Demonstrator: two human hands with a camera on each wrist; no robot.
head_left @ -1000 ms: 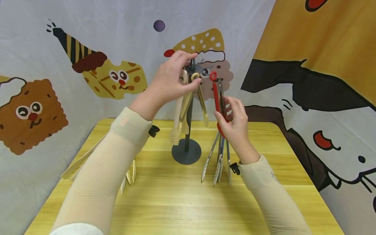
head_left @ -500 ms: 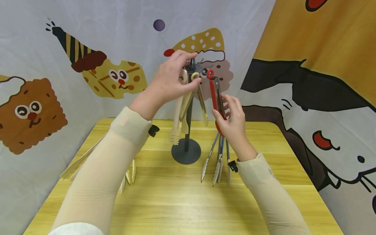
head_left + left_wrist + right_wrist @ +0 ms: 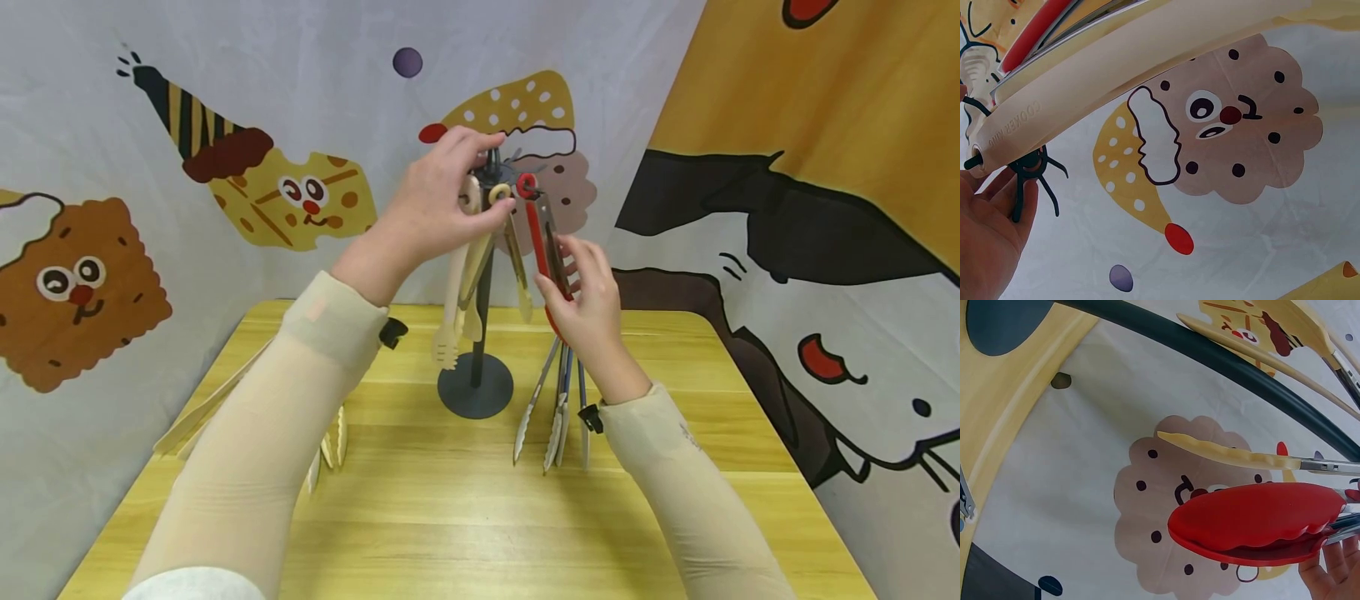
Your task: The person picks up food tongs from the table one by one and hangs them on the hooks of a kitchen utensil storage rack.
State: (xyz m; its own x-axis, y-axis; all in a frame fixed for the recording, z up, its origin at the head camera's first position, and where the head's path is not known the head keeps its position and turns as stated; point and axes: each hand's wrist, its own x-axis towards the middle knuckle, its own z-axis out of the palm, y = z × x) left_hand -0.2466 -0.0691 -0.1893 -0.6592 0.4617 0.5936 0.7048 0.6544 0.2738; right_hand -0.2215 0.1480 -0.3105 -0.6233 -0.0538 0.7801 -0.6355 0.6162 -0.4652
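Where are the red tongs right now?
In the head view, the red tongs are in the person's right hand, just right of the dark stand, with their upper end near the stand's top.

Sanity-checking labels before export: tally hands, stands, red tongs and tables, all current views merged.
Hands: 2 (left hand, right hand)
Stands: 1 (dark stand)
Red tongs: 1 pair
Tables: 1 (wooden table)
Total: 5

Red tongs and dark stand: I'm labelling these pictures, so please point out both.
Red tongs (image 3: pixel 1257 512): right wrist view, on the red gripping end.
Dark stand (image 3: pixel 476 401): head view, on its round base.
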